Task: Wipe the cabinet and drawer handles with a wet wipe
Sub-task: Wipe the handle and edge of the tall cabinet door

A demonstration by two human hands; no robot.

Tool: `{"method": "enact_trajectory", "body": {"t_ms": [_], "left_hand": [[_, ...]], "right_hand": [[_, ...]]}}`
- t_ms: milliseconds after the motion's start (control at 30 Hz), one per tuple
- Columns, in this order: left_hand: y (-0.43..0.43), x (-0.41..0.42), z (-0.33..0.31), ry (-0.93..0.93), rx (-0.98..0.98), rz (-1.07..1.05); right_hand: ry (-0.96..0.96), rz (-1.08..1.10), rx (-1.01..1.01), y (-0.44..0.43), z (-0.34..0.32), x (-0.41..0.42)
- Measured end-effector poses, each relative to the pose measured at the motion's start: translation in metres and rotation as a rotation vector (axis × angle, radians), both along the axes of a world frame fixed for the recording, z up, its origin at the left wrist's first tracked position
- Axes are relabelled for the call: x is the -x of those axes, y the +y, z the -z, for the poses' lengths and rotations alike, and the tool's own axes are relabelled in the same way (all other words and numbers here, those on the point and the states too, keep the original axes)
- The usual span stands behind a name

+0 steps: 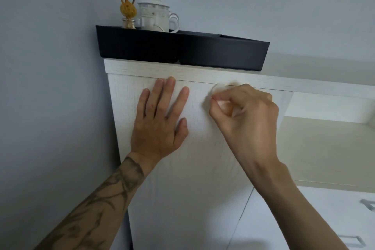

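Here, wet wipe (pixel 211 95) pinched, upright.

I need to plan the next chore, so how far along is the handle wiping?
Nothing shows as finished. In hand: the right hand pinches a blurred wet wipe at the cabinet door's top edge, and the left hand lies flat on it. Left: the drawer handles at lower right, untouched now.

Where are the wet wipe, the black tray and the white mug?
wet wipe (pixel 210 95), head view, blurred edge above the right hand's fingers
black tray (pixel 182 50), head view, front wall
white mug (pixel 157 16), head view, its side
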State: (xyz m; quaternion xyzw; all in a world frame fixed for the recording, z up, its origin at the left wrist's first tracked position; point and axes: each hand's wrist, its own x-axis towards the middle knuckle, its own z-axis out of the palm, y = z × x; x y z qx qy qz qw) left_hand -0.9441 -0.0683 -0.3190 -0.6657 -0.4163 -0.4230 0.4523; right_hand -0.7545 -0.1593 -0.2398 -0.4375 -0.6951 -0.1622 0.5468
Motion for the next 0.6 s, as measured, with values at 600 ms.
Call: {"method": "enact_trajectory", "body": {"t_ms": [600], "left_hand": [[-0.001,-0.001,-0.001,-0.021,0.013,-0.006]], "right_hand": [[-0.118,-0.024,-0.033,0.012,0.004,-0.005]]}}
